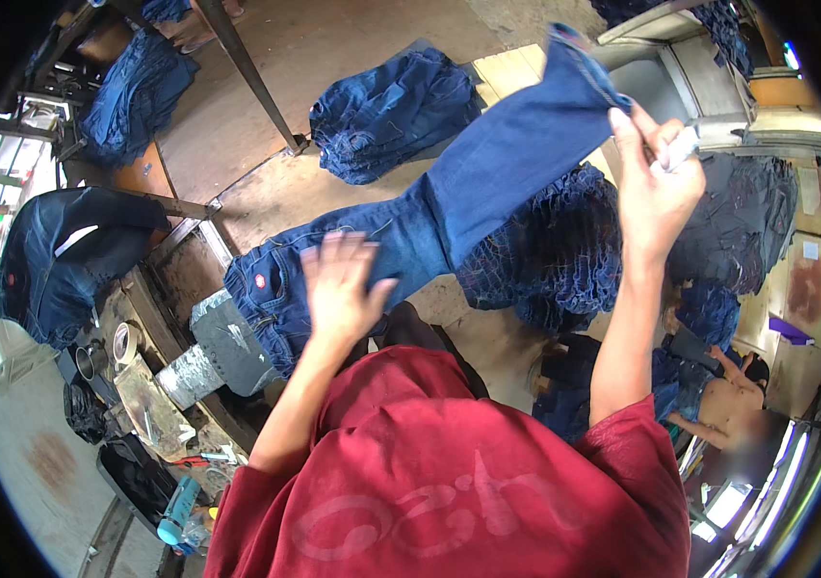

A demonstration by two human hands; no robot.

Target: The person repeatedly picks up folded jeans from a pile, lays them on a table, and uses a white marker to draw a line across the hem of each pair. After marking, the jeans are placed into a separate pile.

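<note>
A pair of blue jeans point(511, 144) stretches across in front of me, its waist end at left and one leg raised toward the upper right. My left hand point(341, 289) lies with fingers spread on the jeans near the pocket, which has a small red round tag point(260, 281) beside it. Up at the right, my right hand point(656, 183) pinches the leg near its hem. A small white object point(680, 149) is also in that hand; its kind is unclear. Under the waist end is a board wrapped in grey and silvery material point(222, 342).
Stacked denim point(391, 111) sits on the floor ahead, with another denim pile point(550, 246) under the raised leg and dark grey cloth point(733, 222) farther right. Dark jeans point(68, 250) drape at left, near a tape roll point(127, 342). Another person point(728, 405) works at lower right.
</note>
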